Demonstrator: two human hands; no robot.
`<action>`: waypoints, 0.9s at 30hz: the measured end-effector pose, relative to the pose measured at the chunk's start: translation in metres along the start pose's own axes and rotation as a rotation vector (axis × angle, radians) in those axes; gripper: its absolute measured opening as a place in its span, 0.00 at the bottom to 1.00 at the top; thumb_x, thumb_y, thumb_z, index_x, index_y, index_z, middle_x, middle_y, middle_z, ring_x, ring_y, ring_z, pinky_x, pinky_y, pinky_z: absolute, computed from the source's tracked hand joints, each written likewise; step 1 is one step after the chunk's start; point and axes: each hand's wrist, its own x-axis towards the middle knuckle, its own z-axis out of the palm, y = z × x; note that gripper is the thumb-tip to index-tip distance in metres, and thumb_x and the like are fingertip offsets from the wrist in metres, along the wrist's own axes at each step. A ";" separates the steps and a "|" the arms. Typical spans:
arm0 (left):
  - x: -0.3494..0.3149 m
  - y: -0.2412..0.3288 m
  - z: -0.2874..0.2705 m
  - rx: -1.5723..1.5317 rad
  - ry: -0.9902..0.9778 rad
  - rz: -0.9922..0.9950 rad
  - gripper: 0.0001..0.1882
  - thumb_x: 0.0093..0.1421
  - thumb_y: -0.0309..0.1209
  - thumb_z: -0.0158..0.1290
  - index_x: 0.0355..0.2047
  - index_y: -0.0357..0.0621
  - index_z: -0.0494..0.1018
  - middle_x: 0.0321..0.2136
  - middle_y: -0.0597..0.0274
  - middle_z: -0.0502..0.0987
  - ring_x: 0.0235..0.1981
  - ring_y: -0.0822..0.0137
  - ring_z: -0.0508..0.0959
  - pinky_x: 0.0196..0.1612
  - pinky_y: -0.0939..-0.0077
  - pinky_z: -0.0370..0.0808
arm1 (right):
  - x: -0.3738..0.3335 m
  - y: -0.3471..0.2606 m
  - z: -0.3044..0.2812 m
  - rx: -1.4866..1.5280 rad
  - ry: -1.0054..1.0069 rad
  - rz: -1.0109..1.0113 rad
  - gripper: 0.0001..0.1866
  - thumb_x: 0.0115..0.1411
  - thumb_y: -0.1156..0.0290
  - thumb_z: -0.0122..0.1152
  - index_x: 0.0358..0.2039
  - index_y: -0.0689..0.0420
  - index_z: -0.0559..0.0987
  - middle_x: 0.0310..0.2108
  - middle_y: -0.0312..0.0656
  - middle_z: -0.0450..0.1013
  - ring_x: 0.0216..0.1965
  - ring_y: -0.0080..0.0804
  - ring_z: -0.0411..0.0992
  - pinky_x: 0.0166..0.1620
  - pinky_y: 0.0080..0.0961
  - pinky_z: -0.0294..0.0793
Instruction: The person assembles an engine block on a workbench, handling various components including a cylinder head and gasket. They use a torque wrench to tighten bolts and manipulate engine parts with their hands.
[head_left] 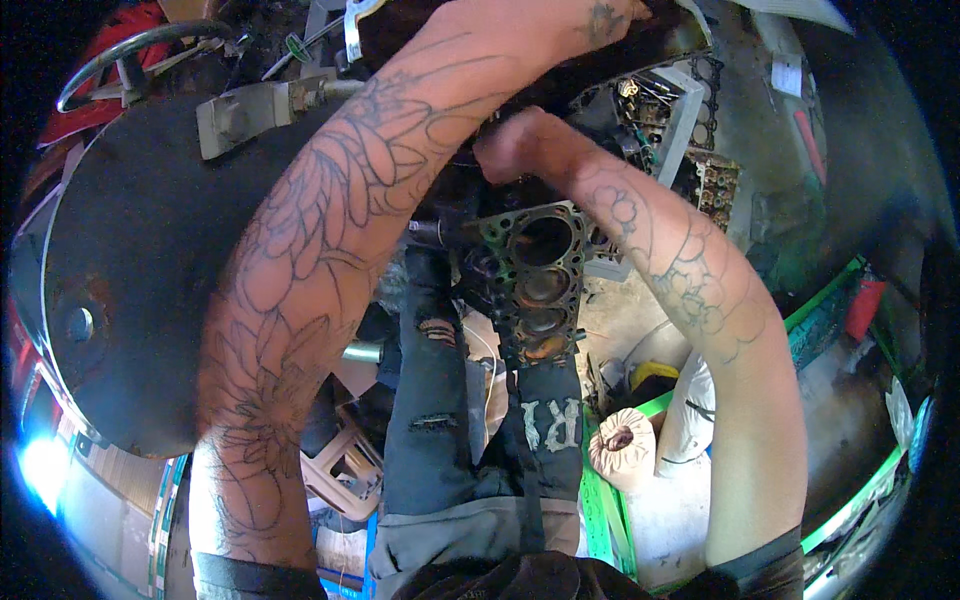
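My left forearm reaches up and across to the upper right. Only the wrist end of my left hand [622,14] shows at the top edge, over a dark, shallow, rectangular part [690,38]; its fingers are out of sight. Below it, my right hand [515,147] is bent inward beside the left forearm. Its fingers are hidden behind that forearm and in shadow, so what it touches cannot be seen. Nearer to me stands an engine block [545,285] with a row of open cylinder bores, between my arms and by my legs.
A large dark round plate [130,270] with a metal clamp-like piece [255,115] fills the left. Greasy metal engine parts [715,190] lie at the upper right. A plastic stool [345,465] stands lower left, and a cloth-covered round bundle [622,447] lies near my right leg.
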 end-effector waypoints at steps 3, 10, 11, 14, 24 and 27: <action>-0.007 -0.006 0.000 0.008 0.035 0.001 0.15 0.55 0.42 0.52 0.25 0.41 0.77 0.24 0.49 0.78 0.28 0.52 0.79 0.34 0.60 0.74 | 0.000 -0.003 -0.024 0.075 -0.238 -0.024 0.15 0.55 0.63 0.47 0.38 0.49 0.80 0.40 0.39 0.76 0.43 0.33 0.74 0.48 0.36 0.69; -0.002 -0.008 0.001 0.018 0.024 0.011 0.15 0.55 0.41 0.53 0.25 0.41 0.77 0.25 0.48 0.78 0.29 0.52 0.79 0.34 0.60 0.74 | -0.018 -0.025 -0.030 0.043 -0.135 0.058 0.18 0.56 0.64 0.48 0.45 0.53 0.77 0.48 0.42 0.73 0.50 0.39 0.71 0.50 0.36 0.69; -0.007 -0.012 0.001 0.019 0.053 0.007 0.14 0.55 0.41 0.53 0.24 0.41 0.77 0.25 0.48 0.78 0.29 0.52 0.79 0.34 0.60 0.74 | -0.022 -0.030 -0.044 0.078 -0.188 0.049 0.18 0.56 0.64 0.47 0.45 0.52 0.77 0.48 0.42 0.73 0.50 0.39 0.71 0.50 0.37 0.68; -0.004 -0.005 0.016 -0.012 0.075 0.032 0.14 0.54 0.40 0.53 0.23 0.41 0.77 0.24 0.48 0.78 0.28 0.52 0.79 0.33 0.60 0.74 | -0.030 -0.018 -0.032 0.012 -0.136 0.103 0.18 0.56 0.63 0.47 0.45 0.50 0.78 0.47 0.43 0.73 0.50 0.38 0.71 0.50 0.35 0.69; -0.003 -0.004 0.010 -0.023 0.123 0.066 0.14 0.53 0.40 0.53 0.23 0.41 0.76 0.23 0.49 0.78 0.27 0.51 0.79 0.32 0.59 0.73 | -0.002 0.018 0.017 0.194 0.127 -0.073 0.15 0.54 0.66 0.48 0.37 0.53 0.81 0.40 0.39 0.77 0.44 0.38 0.74 0.46 0.35 0.71; -0.005 -0.015 0.013 0.019 0.112 0.046 0.14 0.53 0.40 0.53 0.24 0.41 0.76 0.23 0.49 0.78 0.27 0.51 0.79 0.32 0.59 0.73 | -0.001 -0.015 -0.002 -0.097 0.177 0.056 0.14 0.54 0.67 0.49 0.36 0.54 0.81 0.39 0.41 0.77 0.43 0.39 0.74 0.45 0.37 0.72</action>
